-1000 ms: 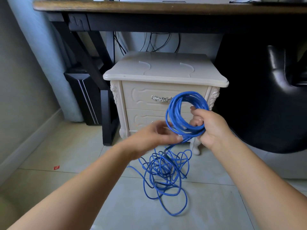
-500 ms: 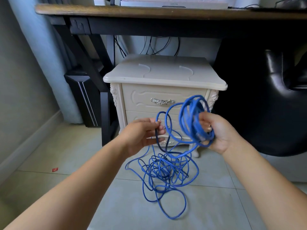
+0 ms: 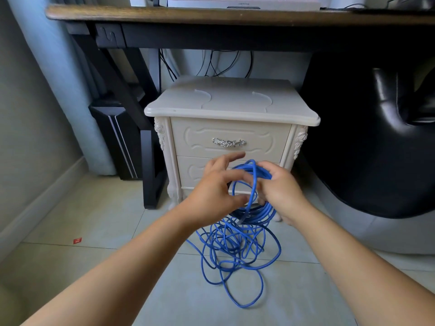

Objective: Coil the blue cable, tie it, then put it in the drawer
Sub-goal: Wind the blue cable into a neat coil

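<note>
- Location of blue cable [image 3: 253, 184]: partly wound into a ring of several loops, held in the air before the lower front of the nightstand [image 3: 231, 107]. Remainder heaped in loose, tangled loops on the floor [image 3: 94, 220], just in front of the nightstand's front edge.
- Orientation of the ring: upright, long axis running top to bottom, open face turned toward the left hand [image 3: 216, 191]. Strands hanging from its lower end down into the heap.
- Grip of right hand [image 3: 280, 191]: fingers curled round one side of the ring, bundle clamped in the fist.
- Grip of left hand: fingers spread and blurred, close against the ring's open side. Pinching a strand or merely touching it: cannot tell.
- State of drawer [image 3: 230, 137]: upper of two, fully closed, metal handle [image 3: 228, 142] at the centre of its front.
- Surroundings: dark desk [image 3: 211, 16] above the nightstand, black chair [image 3: 376, 137] to its right, small red scrap [image 3: 77, 241] on the floor near the left wall.
</note>
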Available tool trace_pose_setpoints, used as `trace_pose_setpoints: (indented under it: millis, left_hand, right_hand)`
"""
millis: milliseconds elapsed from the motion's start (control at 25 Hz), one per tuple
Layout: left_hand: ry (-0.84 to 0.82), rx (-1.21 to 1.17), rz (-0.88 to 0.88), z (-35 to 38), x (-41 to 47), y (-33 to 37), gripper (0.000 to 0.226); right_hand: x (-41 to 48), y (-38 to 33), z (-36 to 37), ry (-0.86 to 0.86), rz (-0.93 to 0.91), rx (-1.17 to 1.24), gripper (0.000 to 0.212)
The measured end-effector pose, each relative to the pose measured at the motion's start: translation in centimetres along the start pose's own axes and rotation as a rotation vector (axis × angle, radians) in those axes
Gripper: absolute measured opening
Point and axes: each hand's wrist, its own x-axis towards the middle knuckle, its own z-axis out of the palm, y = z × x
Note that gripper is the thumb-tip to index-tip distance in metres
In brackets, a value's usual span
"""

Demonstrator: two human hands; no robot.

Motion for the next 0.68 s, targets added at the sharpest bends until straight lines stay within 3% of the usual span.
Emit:
trace_pose_setpoints:
  millis: [160, 240, 400, 520, 640, 680]
  left_hand:
    - [0.180, -0.176, -0.173, 0.6, 0.6, -0.1, 0.045]
    - [0.258, -0.039, -0.303, 0.4, 1.0, -0.2, 0.039]
    - [0.102, 0.205, -0.301, 0.0, 1.4, -0.6, 0.007]
    - [0.037, 0.306, -0.282, -0.1, 1.6, -1.1, 0.007]
    - [0.073, 0.377, -0.236, -0.6, 1.7, -1.6, 0.005]
    - [0.105, 0.354, -0.237, -1.0, 1.7, -1.9, 0.005]
  right_hand:
    - [-0.1, 0.3, 0.9, -0.069, -0.058, 0.022, 0.034]
    - [-0.2, 0.4, 1.2, -0.091, -0.071, 0.035, 0.033]
    - [-0.2, -0.1, 1.2, -0.198, -0.045, 0.186, 0.037]
    - [-0.3, -0.5, 0.8, -0.343, 0.085, 0.314, 0.031]
    - [-0.2, -0.9, 0.9, -0.264, 0.043, 0.166, 0.011]
    - [0.1, -1.0, 0.6, -0.238, 0.067, 0.213, 0.019]
